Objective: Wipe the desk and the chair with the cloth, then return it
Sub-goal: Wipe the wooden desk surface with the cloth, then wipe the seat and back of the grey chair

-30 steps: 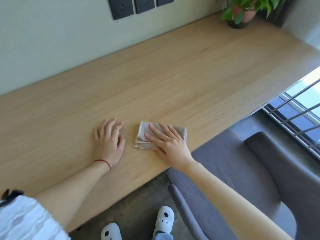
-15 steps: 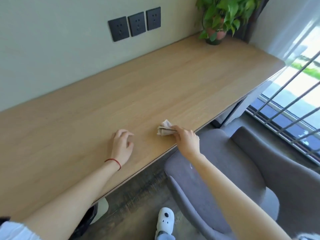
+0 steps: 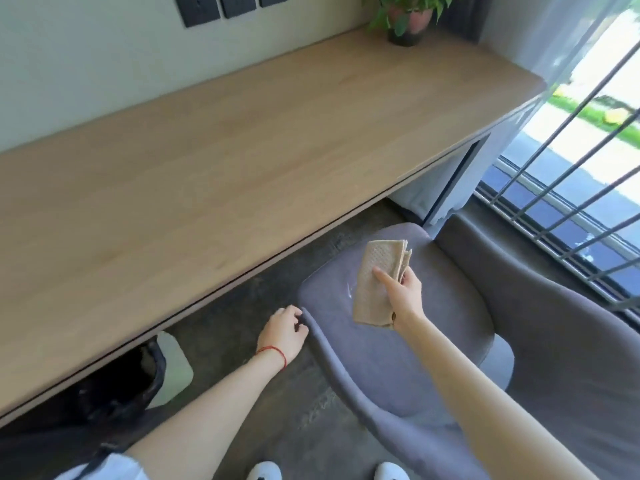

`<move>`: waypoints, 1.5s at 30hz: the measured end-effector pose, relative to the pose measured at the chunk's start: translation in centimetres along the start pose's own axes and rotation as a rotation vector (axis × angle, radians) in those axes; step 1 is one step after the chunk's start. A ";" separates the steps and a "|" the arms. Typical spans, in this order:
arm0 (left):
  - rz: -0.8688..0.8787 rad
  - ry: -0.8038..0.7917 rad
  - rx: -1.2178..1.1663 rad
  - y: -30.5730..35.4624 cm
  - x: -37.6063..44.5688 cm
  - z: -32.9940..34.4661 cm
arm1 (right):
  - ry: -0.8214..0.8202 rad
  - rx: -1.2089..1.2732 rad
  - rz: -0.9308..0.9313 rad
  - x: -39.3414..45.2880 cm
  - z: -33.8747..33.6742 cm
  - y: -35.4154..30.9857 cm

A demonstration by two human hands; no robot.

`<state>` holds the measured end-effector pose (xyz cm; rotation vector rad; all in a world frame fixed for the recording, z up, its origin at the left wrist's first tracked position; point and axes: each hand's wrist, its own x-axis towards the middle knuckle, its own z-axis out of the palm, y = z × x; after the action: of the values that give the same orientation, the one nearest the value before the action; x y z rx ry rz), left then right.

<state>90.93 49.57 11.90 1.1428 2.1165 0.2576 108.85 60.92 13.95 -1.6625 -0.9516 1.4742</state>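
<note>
A long light-wood desk (image 3: 214,161) runs along the wall. In front of it, at the lower right, stands a grey upholstered chair (image 3: 398,368). My right hand (image 3: 403,297) holds a folded beige cloth (image 3: 375,282) above the chair's seat, thumb pressed on top of the cloth. It is unclear whether the cloth touches the seat. My left hand (image 3: 282,332), with a red string at the wrist, has its curled fingers at the seat's left edge and holds nothing.
A potted plant (image 3: 407,19) stands at the desk's far right end, below three dark wall sockets (image 3: 228,6). A window with metal bars (image 3: 568,188) and a sheer curtain lies to the right. A dark bag and a white bin (image 3: 173,368) sit under the desk.
My right hand lifted the cloth off the desk and carried it over the chair seat. My left hand left the desk top and dropped to the seat's edge.
</note>
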 end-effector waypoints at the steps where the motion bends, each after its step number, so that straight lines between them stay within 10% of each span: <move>1: -0.059 0.003 0.031 -0.1 -0.1 1.8 | -0.021 -0.078 -0.016 0.7 -0.8 1.2; 28: -0.118 0.494 0.059 0.8 6.4 15.5 | -0.043 -0.875 -0.472 13.6 -0.2 14.6; 39: -0.128 0.502 0.055 0.8 6.5 15.6 | -0.540 -1.574 -0.657 15.3 0.7 15.5; 45: -0.117 0.513 0.040 0.5 6.5 15.7 | -0.215 -1.445 -0.645 17.4 0.5 13.3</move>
<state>99.43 52.74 -2.54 1.0480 2.6350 0.4987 110.64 69.89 -6.01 -1.6667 -2.7306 0.3827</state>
